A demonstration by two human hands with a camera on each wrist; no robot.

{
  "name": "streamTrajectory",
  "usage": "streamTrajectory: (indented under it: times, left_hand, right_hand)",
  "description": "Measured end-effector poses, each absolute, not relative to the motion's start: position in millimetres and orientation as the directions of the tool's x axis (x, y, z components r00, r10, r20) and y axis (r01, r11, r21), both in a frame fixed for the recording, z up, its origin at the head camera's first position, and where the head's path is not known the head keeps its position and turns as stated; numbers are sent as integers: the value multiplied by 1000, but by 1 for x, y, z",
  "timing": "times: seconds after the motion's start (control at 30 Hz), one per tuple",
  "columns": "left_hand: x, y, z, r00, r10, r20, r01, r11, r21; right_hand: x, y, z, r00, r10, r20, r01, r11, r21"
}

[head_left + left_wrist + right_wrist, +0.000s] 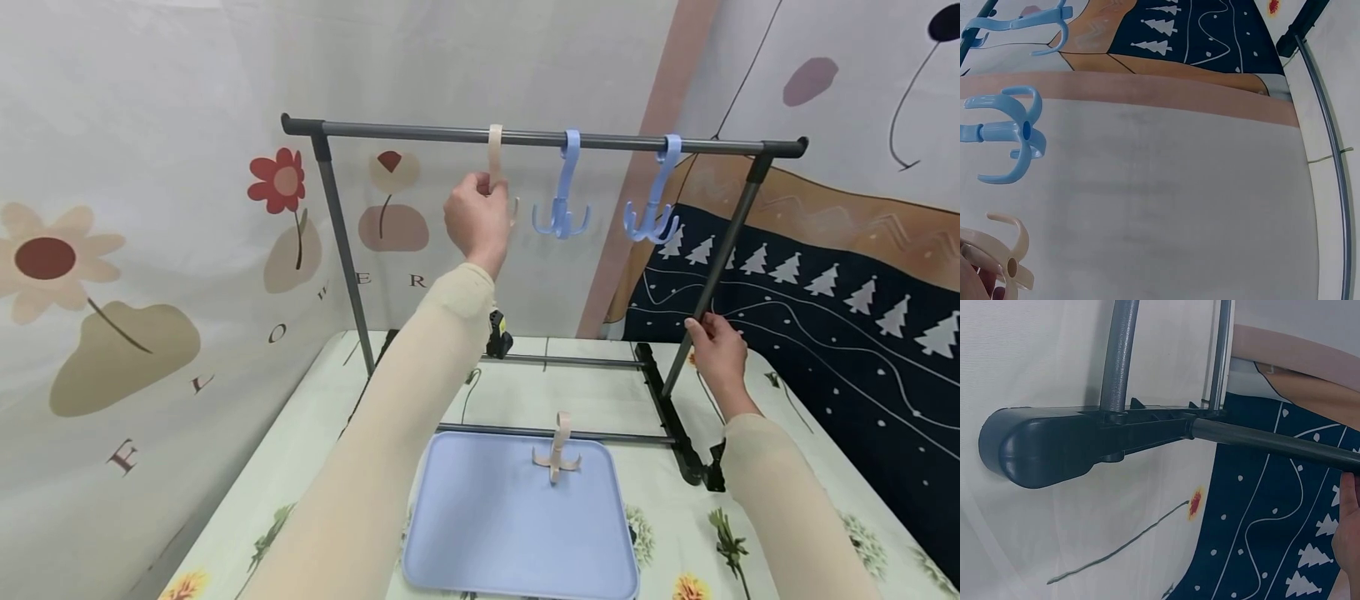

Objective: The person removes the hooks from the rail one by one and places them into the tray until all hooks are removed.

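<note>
My left hand (480, 218) pinches a beige multi-prong hook (495, 150) whose curved top sits over the rack's top rail (420, 132). In the left wrist view, the prongs of this beige hook (1012, 267) show beside the fingertips. Two blue hooks hang to its right on the rail, a nearer blue hook (562, 212) and a farther blue hook (654, 212). My right hand (723, 358) holds the rack's right post (720, 267) low down, its thumb against the tube. Another beige hook (557, 458) lies on the blue tray (510, 533).
The dark rack's right foot (675, 425) and lower crossbars (585, 362) stand on a flower-patterned cloth (675, 533). A small black object (498, 335) shows behind the left forearm. Printed fabric (825, 317) hangs behind and to the right.
</note>
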State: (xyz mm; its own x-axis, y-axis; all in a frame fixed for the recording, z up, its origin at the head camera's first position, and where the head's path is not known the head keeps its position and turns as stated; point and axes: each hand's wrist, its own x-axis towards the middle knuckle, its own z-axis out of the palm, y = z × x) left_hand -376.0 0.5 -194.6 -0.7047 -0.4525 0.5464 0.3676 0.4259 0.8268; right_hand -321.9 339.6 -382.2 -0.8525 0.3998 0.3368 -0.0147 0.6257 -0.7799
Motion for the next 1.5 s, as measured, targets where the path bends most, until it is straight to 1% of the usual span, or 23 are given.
streamTrajectory:
  times: [0.27, 0.43, 0.6, 0.83, 0.93, 1.07, 1.27, 1.5]
  left_hand:
    - [-375, -8, -176, -694, -441, 569, 358, 475, 804]
    - [-372, -10, -164, -695, -446, 565, 348, 479, 806]
    - [-368, -11, -158, -693, -440, 571, 374, 458, 806]
    - [-357, -16, -161, -724, -411, 553, 407, 392, 825]
    - [-351, -20, -165, -742, -379, 553, 425, 372, 825]
    - [-343, -27, -175, -782, -322, 533, 440, 319, 839]
    - [-334, -41, -200, -843, -220, 492, 436, 258, 862]
    - [-330, -63, -237, -928, -63, 367, 348, 208, 914]
  right_hand:
    - [-322, 337, -380, -855, 393, 338, -22, 624, -781]
    - [-322, 336, -380, -858, 386, 338, -27, 625, -780]
    - [-323, 337, -379, -857, 381, 348, -33, 632, -775]
    - [-324, 339, -379, -857, 378, 350, -37, 632, -774]
    - [-325, 339, -380, -858, 380, 347, -31, 635, -772]
    - [-325, 340, -381, -858, 378, 347, -30, 638, -769]
    - [-324, 341, -382, -857, 384, 343, -23, 636, -772]
    - [-323, 341, -382, -854, 391, 343, -16, 641, -768]
